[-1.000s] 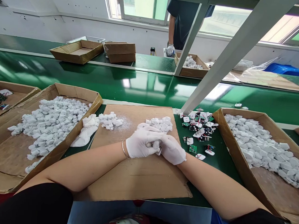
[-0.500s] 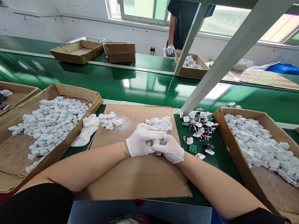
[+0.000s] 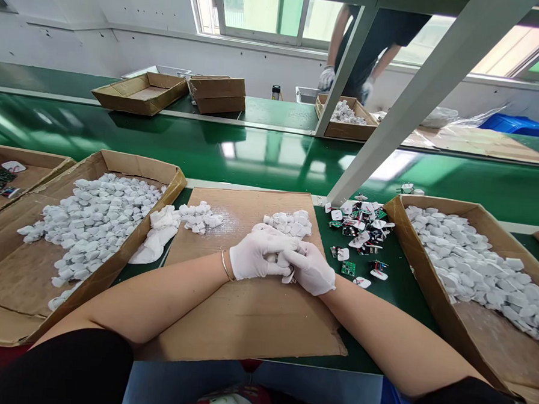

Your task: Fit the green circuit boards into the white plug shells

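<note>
Above the flat cardboard sheet point(image 3: 245, 321), a small white piece point(image 3: 288, 278), mostly hidden, is being pinched by left hand point(image 3: 255, 254) and right hand point(image 3: 313, 269), grip snugly curled; bare room is offered toward the sheet's near edge.

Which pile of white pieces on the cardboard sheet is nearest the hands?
The right pile, just beyond the left hand and right hand; the left pile is farther, beside the white cloth.
</note>
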### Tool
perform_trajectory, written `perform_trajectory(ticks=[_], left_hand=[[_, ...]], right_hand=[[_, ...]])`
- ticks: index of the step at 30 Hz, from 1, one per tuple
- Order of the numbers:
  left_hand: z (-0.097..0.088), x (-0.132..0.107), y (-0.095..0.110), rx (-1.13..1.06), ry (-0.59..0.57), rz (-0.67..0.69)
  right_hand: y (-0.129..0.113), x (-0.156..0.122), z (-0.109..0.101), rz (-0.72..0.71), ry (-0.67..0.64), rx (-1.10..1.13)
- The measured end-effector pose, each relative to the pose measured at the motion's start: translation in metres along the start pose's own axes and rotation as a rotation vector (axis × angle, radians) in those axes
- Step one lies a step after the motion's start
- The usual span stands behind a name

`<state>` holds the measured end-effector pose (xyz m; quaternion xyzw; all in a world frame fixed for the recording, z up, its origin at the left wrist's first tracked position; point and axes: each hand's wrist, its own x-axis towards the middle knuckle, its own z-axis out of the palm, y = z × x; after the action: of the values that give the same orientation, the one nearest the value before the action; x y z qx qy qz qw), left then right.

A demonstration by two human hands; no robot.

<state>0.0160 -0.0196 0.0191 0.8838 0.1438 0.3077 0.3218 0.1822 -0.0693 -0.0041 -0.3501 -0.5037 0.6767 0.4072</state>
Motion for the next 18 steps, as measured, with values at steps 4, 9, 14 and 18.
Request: perform_trajectory(ticks=[4, 9, 14, 18], left_hand=[[0.001, -0.001, -0.003, -0.082, 0.051, -0.004], [-0.001, -0.005, -0.01, -0.106, 0.088, -0.024], [-0.005, -0.003, -0.008, -0.077, 0.147, 0.069], [-0.007, 0.003, 0.0, -0.069, 0.027, 0.087]], right_hand=[[-0.007, 0.002, 0.005, -0.032, -0.056, 0.191], [-0.008, 0.001, 0.003, -0.016, -0.017, 0.199], [-0.008, 0.0, 0.001, -0.024, -0.009, 0.133], [-0.004, 0.0, 0.001, 0.008, 0.033, 0.103]])
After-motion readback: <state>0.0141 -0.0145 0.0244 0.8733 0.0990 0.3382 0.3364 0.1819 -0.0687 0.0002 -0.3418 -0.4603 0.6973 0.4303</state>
